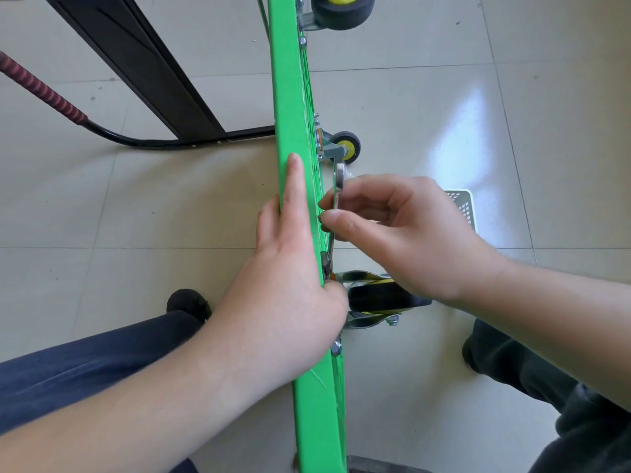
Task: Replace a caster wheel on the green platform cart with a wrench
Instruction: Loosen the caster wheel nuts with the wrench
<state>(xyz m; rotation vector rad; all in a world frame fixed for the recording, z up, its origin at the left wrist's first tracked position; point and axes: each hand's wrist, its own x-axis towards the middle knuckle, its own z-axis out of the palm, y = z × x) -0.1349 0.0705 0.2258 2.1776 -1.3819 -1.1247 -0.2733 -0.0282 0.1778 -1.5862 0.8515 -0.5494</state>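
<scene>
- Pale glossy floor tiles [426,107] fill the background, with a bright patch of glare to your right.
- Green platform cart [290,97] stands on its edge, deck running from the top of the view down between your knees; its underside faces right.
- Your left hand [290,278] lies flat against the cart's green edge, forefinger stretched along it, thumb tucked round to the underside near the caster mount. The grip here is open, pressing and steadying, not curled round anything.
- Your right hand [403,230] pinches the shank of the wrench [336,206] between thumb and forefinger; the other fingers are loosely curled.
- The wrench lies close alongside the cart's underside, its ring end up near the far caster, its lower end down at the mounting hardware of the near caster wheel [382,297].
- Near caster wheel: black tyre in a bright metal fork, attached to the underside just below your right wrist.
- A small grey-and-yellow caster [346,145] sits further up the deck; a larger black-and-yellow wheel [343,8] is at the top edge.
- A green mesh basket [462,206] rests on the floor behind your right hand.
- A black folded handle frame [136,63] with a red-wrapped bar [44,90] lies to the left of the deck.
</scene>
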